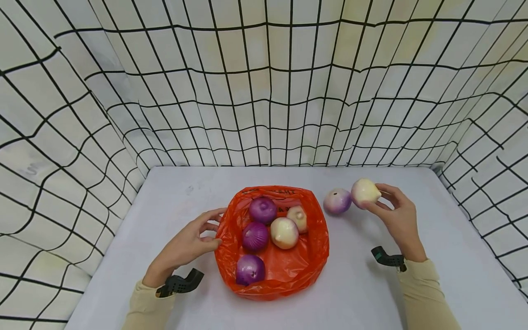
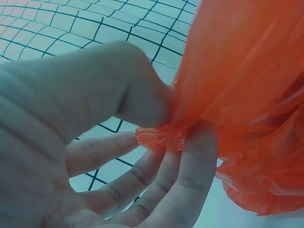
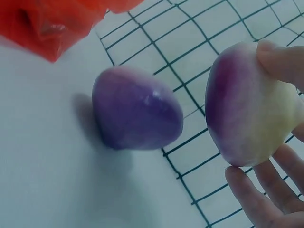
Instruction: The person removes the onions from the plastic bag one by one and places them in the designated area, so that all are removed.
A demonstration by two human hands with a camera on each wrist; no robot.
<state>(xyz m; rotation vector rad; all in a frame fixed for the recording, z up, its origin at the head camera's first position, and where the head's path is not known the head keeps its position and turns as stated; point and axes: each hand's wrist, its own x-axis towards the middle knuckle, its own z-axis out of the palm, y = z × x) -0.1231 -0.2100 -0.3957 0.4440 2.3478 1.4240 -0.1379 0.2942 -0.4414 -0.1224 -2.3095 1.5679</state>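
Observation:
An orange-red plastic bag (image 1: 284,270) stands wide-mouthed on the table, with several purple and whitish onions inside. Its left rim is pinched between the thumb and fingers of my left hand (image 1: 187,240); the left wrist view shows the crumpled plastic (image 2: 237,109) between them. To the right of the bag, my right hand (image 1: 396,217) grips a pale onion (image 1: 365,192) by thumb and fingertips, its tip toward the palm. That onion has a purple side in the right wrist view. Just left of it, a purple-white onion (image 1: 337,201) rests on the table, outside the bag.
The white tabletop (image 1: 181,197) runs back to a white wall covered by black netting (image 1: 268,91). More netting rises along the left and right sides. A dark strap-mounted device (image 1: 181,282) sits on my left wrist, another (image 1: 387,257) on the right.

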